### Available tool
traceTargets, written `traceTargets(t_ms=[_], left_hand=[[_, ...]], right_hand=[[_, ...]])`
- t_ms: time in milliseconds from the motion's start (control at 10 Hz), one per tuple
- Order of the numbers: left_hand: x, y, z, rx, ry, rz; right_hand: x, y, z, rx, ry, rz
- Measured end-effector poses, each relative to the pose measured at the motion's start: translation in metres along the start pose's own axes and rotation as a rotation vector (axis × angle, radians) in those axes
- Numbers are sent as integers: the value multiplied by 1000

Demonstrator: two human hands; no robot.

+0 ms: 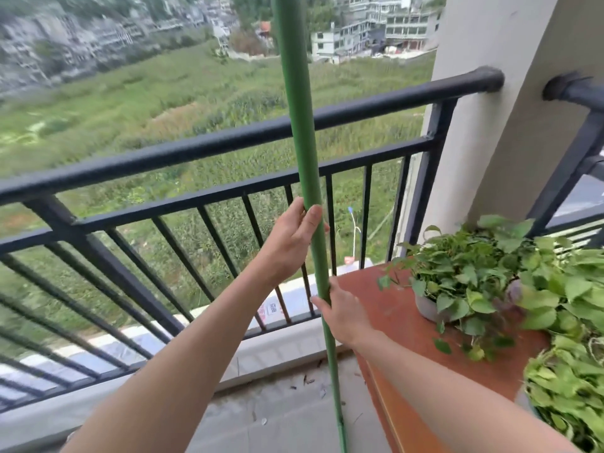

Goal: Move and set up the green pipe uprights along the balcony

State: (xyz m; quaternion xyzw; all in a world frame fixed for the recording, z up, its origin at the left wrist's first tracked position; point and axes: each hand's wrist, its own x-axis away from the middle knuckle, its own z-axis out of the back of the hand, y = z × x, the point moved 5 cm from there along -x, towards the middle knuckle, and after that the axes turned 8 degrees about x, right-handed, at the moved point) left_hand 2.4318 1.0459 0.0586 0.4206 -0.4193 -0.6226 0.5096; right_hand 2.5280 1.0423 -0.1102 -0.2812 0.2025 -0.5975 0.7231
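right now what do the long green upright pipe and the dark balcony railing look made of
Long green upright pipe: smooth matte green coating, evenly round; probably plastic or plastic-coated metal, can't tell which. Dark balcony railing: looks like painted metal, with a finely textured dark coat and welded-looking joints.

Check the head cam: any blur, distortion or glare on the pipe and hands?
Head view: wide-angle bend curves the railing; the green pipe bows slightly. Left hand and right hand fairly sharp; potted plants and distant buildings smeared by blur. Flat daylight, no glare or hard shadows.
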Motion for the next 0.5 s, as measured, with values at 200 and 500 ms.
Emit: traceTargets(t_ms=[200,500], left_hand=[[27,3,-14,-14,1,30],[197,-96,67,-22,62,306]], right_hand=[[26,0,6,172,-26,-68],[112,-83,103,45,-3,126]])
